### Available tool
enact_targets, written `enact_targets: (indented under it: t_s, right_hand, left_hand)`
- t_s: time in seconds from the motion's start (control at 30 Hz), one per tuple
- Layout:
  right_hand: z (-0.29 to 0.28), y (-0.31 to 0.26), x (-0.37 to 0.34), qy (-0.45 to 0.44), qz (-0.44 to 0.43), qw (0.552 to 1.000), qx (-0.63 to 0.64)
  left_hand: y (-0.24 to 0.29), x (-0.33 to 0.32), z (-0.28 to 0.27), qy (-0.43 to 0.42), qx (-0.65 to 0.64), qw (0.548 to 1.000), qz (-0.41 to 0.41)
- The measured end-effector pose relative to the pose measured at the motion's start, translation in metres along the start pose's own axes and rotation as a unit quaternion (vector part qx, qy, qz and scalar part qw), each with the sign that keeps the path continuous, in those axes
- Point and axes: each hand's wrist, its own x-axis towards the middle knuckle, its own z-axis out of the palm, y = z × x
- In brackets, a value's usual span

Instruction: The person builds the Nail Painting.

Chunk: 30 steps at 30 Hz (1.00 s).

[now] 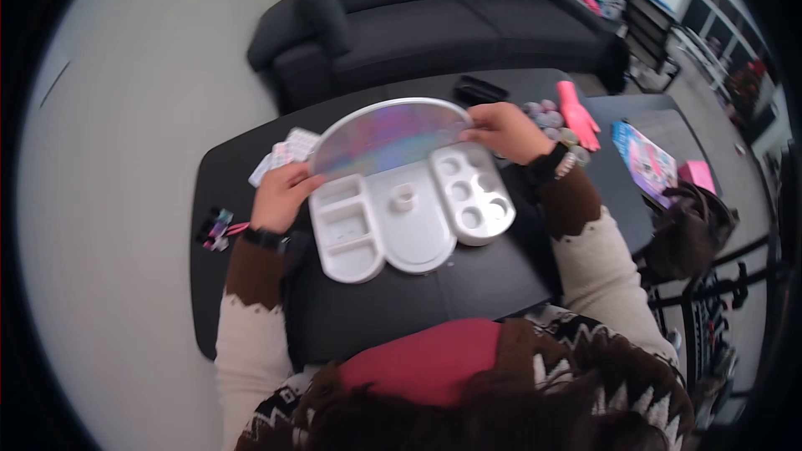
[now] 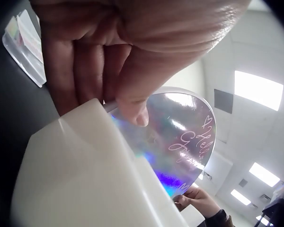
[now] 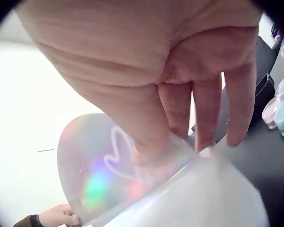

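Note:
A white plastic vanity tray [image 1: 415,242] is held over the black table in the head view. Its left section has three compartments, its middle a small raised ring [image 1: 404,195], and its right section several round holes. Along its back stands an arched iridescent panel [image 1: 380,140] with a white rim, and the left wrist view shows cursive writing and a heart on it. My left hand [image 1: 282,195] pinches the panel's left lower corner beside the tray. At the opposite corner my right hand [image 1: 506,132] pinches the panel, thumb on its shiny face, other fingers behind.
Several small lidded jars [image 1: 548,119] and a pink glove [image 1: 576,114] lie at the right. Farther right are a colourful box [image 1: 643,160] and a dark bag [image 1: 690,230]. A black case [image 1: 481,88] lies behind; white packs [image 1: 292,147] sit left. A sofa [image 1: 418,32] stands beyond.

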Motion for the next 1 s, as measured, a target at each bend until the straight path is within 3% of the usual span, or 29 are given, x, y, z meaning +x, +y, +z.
enact_targets:
  t_s: [0.13, 0.23, 0.3, 0.43, 0.5, 0.6, 0.67, 0.73, 0.8, 0.9, 1.0]
  right_hand:
    - [-0.035, -0.002, -0.021, 0.157, 0.001, 0.969, -0.189]
    - [-0.046, 0.031, -0.016, 0.170, 0.037, 0.950, -0.260]
    - [-0.040, 0.027, -0.012, 0.169, 0.129, 0.938, -0.272]
    - [-0.016, -0.004, -0.003, 0.199, 0.120, 0.895, -0.380]
    - [-0.017, 0.025, 0.008, 0.173, 0.106, 0.904, -0.376]
    - [-0.011, 0.025, 0.011, 0.162, 0.064, 0.910, -0.377]
    - [-0.006, -0.008, 0.007, 0.229, 0.017, 0.927, -0.295]
    - [-0.003, -0.041, -0.002, 0.214, 0.004, 0.946, -0.241]
    - [0.012, -0.062, -0.009, 0.152, -0.047, 0.985, -0.065]
    - [0.037, -0.079, -0.009, 0.094, -0.055, 0.986, -0.128]
    - [0.050, -0.071, 0.000, 0.104, -0.061, 0.976, -0.183]
  left_hand:
    - [-0.008, -0.012, 0.014, 0.036, -0.106, 0.994, 0.009]
    - [-0.008, -0.023, 0.006, 0.057, -0.124, 0.991, -0.012]
    - [-0.008, -0.026, 0.005, 0.066, -0.112, 0.991, -0.020]
    - [-0.004, -0.030, 0.008, 0.055, -0.131, 0.990, -0.016]
    - [0.003, -0.033, 0.012, 0.053, -0.152, 0.987, -0.017]
    - [-0.003, -0.033, 0.013, 0.051, -0.171, 0.984, -0.017]
    - [-0.001, -0.035, 0.003, 0.049, -0.160, 0.986, -0.025]
    - [-0.004, -0.035, 0.005, 0.044, -0.140, 0.989, -0.021]
    - [-0.003, -0.035, 0.005, 0.042, -0.147, 0.988, -0.031]
    - [-0.011, -0.031, 0.005, 0.037, -0.145, 0.988, -0.037]
    - [-0.009, -0.034, 0.007, 0.046, -0.157, 0.986, -0.027]
